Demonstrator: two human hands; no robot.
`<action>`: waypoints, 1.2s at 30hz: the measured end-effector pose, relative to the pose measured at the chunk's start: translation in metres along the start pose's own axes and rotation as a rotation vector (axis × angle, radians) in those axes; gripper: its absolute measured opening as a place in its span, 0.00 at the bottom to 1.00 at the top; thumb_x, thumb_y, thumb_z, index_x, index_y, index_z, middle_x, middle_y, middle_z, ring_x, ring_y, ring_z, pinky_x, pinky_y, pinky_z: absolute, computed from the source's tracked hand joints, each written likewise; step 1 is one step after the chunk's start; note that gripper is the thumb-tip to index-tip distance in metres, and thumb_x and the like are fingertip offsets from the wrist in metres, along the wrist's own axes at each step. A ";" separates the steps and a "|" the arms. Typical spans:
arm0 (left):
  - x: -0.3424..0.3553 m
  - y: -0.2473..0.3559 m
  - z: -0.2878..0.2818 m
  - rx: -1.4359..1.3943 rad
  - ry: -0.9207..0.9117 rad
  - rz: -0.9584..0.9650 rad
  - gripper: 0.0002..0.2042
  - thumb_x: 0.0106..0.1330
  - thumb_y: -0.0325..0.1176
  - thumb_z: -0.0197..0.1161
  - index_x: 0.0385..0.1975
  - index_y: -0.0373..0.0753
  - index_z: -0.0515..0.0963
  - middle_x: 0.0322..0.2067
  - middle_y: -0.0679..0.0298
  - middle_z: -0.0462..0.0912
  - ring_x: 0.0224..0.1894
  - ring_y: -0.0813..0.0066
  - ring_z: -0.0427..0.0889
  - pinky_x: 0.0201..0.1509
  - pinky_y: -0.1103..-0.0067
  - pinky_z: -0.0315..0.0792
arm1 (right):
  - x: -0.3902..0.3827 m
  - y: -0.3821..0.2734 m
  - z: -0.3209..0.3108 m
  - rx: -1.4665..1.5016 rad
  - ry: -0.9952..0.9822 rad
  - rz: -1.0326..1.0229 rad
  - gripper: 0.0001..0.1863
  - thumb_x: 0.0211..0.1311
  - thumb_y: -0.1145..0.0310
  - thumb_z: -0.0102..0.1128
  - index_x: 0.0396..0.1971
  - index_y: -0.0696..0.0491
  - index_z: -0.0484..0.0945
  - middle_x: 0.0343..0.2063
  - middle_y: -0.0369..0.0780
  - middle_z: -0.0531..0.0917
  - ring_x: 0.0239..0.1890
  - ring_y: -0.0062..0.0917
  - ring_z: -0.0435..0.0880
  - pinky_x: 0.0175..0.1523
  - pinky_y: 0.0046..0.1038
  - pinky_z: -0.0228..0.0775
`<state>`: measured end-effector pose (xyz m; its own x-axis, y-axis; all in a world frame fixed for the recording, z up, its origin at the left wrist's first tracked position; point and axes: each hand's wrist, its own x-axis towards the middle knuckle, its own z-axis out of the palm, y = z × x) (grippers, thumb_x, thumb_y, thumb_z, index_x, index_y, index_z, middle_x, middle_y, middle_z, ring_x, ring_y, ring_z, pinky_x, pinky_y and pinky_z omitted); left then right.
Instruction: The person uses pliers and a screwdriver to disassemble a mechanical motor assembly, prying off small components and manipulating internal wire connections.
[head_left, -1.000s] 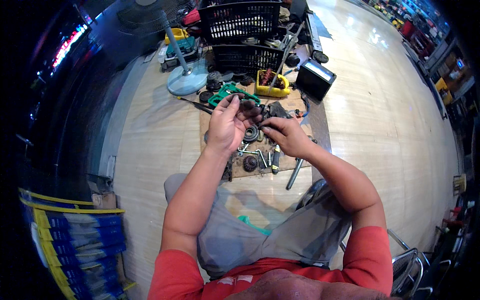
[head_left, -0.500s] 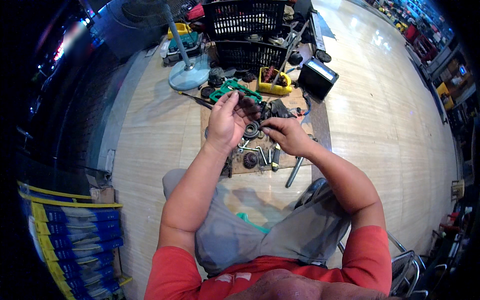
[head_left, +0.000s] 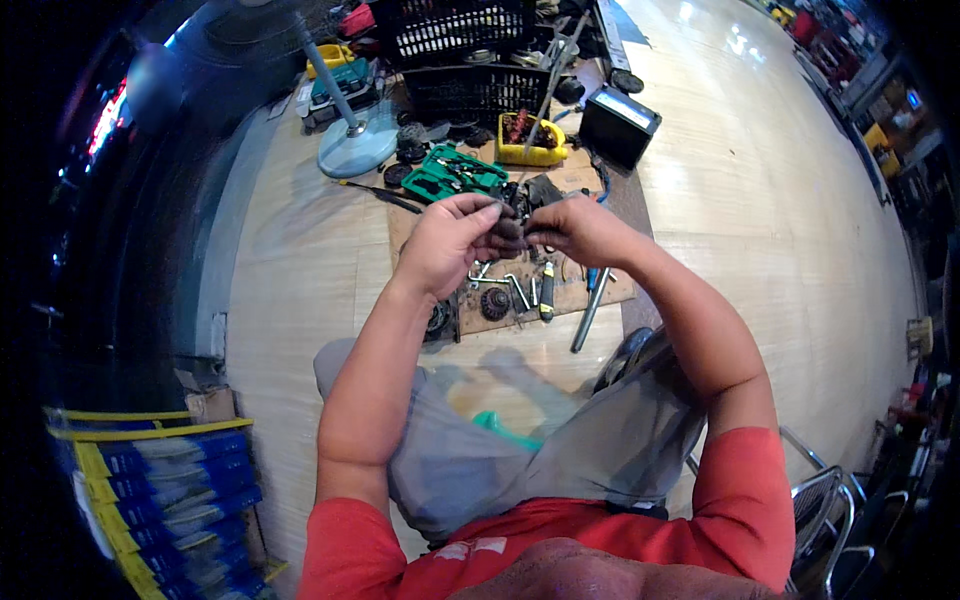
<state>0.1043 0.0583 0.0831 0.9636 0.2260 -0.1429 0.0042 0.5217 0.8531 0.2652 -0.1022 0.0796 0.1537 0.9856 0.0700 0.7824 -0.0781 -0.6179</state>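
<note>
My left hand (head_left: 450, 240) is raised over a cardboard sheet (head_left: 572, 310), fingers curled and thumb bent in against them, with blackened fingertips. Close beside it, my right hand (head_left: 585, 232) pinches thumb and fingers together. Whatever is between the fingers of either hand is too small or hidden to name. Below them on the cardboard lie a dark round toothed part (head_left: 494, 303), an L-shaped wrench (head_left: 518, 291), a yellow-and-black handled tool (head_left: 547, 291) and a metal tube (head_left: 591, 320). Beyond my left hand lies an opened green tool case (head_left: 445, 182).
A yellow container (head_left: 545, 155) of reddish parts and a black battery (head_left: 620, 130) stand farther back. Behind are black crates (head_left: 475, 95) and the fan's round base (head_left: 357, 148). Blue-and-yellow packages (head_left: 170, 480) stand at the lower left, a metal chair (head_left: 825, 500) at the lower right.
My hands have drawn closer together, and the left fingers have curled in more. A dark ring seen between the hands is now out of sight. The whole view has shifted slightly.
</note>
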 end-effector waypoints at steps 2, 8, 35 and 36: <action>-0.001 -0.001 0.010 0.144 0.055 -0.092 0.07 0.69 0.27 0.54 0.39 0.30 0.76 0.33 0.55 0.84 0.34 0.66 0.85 0.40 0.73 0.81 | 0.000 0.010 -0.002 -0.093 0.020 -0.039 0.10 0.59 0.63 0.59 0.32 0.54 0.79 0.26 0.49 0.81 0.33 0.47 0.80 0.37 0.43 0.71; 0.005 -0.018 0.014 0.581 0.093 -0.200 0.07 0.67 0.27 0.55 0.37 0.31 0.78 0.31 0.58 0.84 0.33 0.70 0.85 0.38 0.77 0.79 | 0.005 0.000 0.000 -0.312 0.072 -0.035 0.10 0.59 0.62 0.58 0.27 0.54 0.76 0.26 0.46 0.80 0.34 0.44 0.80 0.38 0.44 0.70; 0.020 -0.039 0.002 -0.289 0.310 0.233 0.08 0.72 0.27 0.47 0.42 0.32 0.72 0.41 0.50 0.81 0.45 0.54 0.82 0.49 0.65 0.77 | 0.016 -0.019 0.053 0.275 0.258 0.206 0.10 0.61 0.68 0.58 0.34 0.61 0.80 0.23 0.47 0.82 0.25 0.29 0.81 0.35 0.32 0.73; 0.020 -0.039 0.001 -0.281 0.310 0.247 0.08 0.72 0.27 0.47 0.42 0.32 0.72 0.41 0.50 0.81 0.45 0.54 0.82 0.49 0.65 0.76 | 0.017 -0.019 0.053 0.266 0.259 0.197 0.10 0.61 0.68 0.59 0.34 0.61 0.80 0.24 0.47 0.82 0.26 0.29 0.82 0.35 0.32 0.73</action>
<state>0.1240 0.0413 0.0473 0.8013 0.5833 -0.1326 -0.3282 0.6140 0.7178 0.2206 -0.0763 0.0509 0.4581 0.8828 0.1040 0.5453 -0.1867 -0.8172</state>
